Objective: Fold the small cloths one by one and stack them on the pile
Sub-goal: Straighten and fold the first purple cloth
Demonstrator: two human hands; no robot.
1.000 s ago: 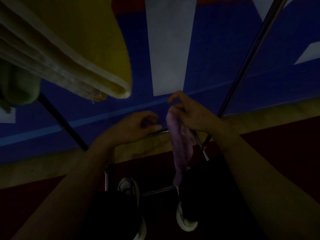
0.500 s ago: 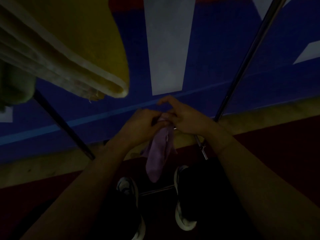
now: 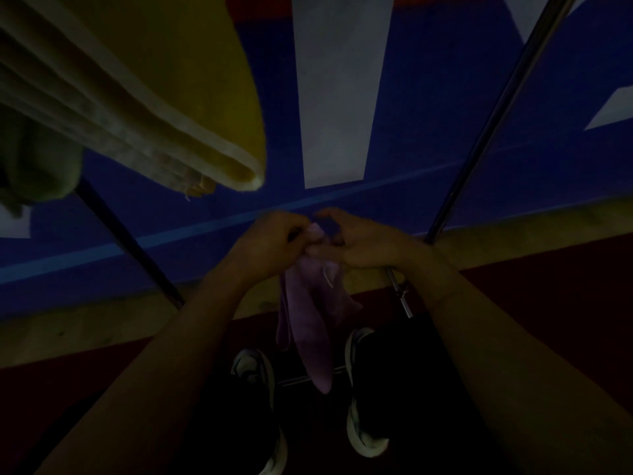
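Over the dark floor, both hands (image 3: 274, 241) (image 3: 363, 245) pinch the purple cloth (image 3: 308, 323), hanging lengthwise downward.

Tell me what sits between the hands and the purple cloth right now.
Nothing visible does. The left hand and the right hand both pinch the top of the purple cloth, which hangs free between them.

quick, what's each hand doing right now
Left hand: fingers curled, gripping the top of the purple cloth.
Right hand: also pinching the cloth's top edge; the rest hangs down.
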